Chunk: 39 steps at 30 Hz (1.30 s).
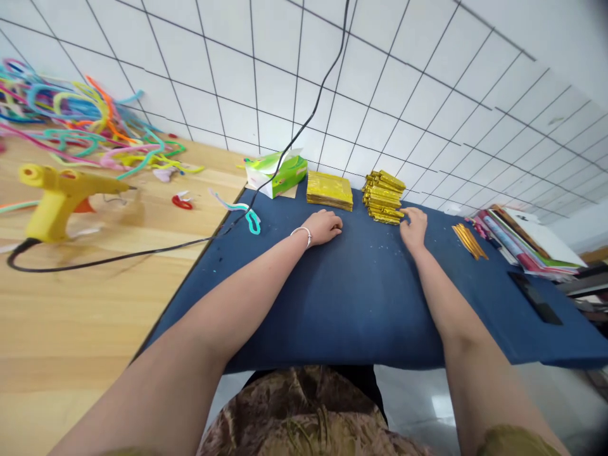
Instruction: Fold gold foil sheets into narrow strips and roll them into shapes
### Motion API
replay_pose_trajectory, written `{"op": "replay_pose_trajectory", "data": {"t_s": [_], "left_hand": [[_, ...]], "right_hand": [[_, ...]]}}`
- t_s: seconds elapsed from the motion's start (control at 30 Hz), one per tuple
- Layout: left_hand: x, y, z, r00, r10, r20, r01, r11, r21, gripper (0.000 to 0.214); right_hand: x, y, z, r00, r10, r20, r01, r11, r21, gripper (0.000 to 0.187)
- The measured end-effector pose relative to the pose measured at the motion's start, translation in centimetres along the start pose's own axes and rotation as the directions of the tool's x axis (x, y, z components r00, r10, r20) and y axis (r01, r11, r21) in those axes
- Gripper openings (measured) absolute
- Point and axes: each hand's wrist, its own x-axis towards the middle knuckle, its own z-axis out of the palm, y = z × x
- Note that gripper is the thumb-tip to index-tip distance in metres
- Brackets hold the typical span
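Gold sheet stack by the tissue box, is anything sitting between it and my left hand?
Nothing visible. Only bare blue cloth lies between the left hand and the gold sheet stack, which is just beyond the knuckles. The right hand touches the pile of folded gold pieces beside it.

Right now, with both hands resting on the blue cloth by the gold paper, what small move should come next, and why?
Probably ease the left hand forward and lift the top sheet off the flat gold stack. That hand lies on the blue cloth just short of the stack and looks empty, while the fingers of the right hand touch the pile of folded gold pieces.
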Motion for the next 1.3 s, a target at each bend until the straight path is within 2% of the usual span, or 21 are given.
{"op": "replay_pose_trajectory", "data": {"t_s": [0.07,0.23,0.33,0.4,0.57,0.93,1.13,1.3], "left_hand": [[0.0,0.0,0.0,1.000,0.000,-0.001,0.000,1.000,-0.002,0.024],[0.1,-0.1,0.4,1.000,0.022,0.010,-0.022,1.000,0.005,0.024],[0.2,-0.2,0.7,0.999,0.038,0.015,-0.038,0.999,0.014,0.025],[0.3,-0.3,0.9,0.999,0.047,0.025,-0.047,0.999,0.020,0.025],[0.3,0.0,1.0,0.998,0.043,0.037,-0.045,0.998,0.052,0.026],[-0.5,2.3,0.7,1.000,-0.008,0.007,0.006,0.964,0.267,0.027],[-0.6,2.9,0.6,0.999,-0.052,0.014,0.045,0.949,0.311,0.027],[-0.8,2.6,1.1,0.998,-0.059,0.036,0.045,0.953,0.299,0.033]], "right_hand": [[-2.5,-1.7,-0.7,0.995,-0.065,0.075,0.063,0.998,0.024,0.041],[-8.5,-7.9,-1.7,0.936,-0.225,0.271,0.204,0.974,0.102,0.030],[-10.5,-10.7,-2.5,0.883,-0.303,0.358,0.270,0.952,0.142,0.035],[-10.8,-11.5,-3.2,0.877,-0.293,0.380,0.256,0.956,0.145,0.035],[-10.6,-11.6,-4.1,0.873,-0.280,0.399,0.234,0.959,0.162,0.032],[-10.4,-11.2,-3.5,0.879,-0.283,0.383,0.230,0.957,0.179,0.029],[-9.9,-10.7,-3.0,0.875,-0.303,0.378,0.240,0.949,0.206,0.024],[-9.9,-10.3,-2.4,0.870,-0.334,0.362,0.254,0.934,0.251,0.023]]}}
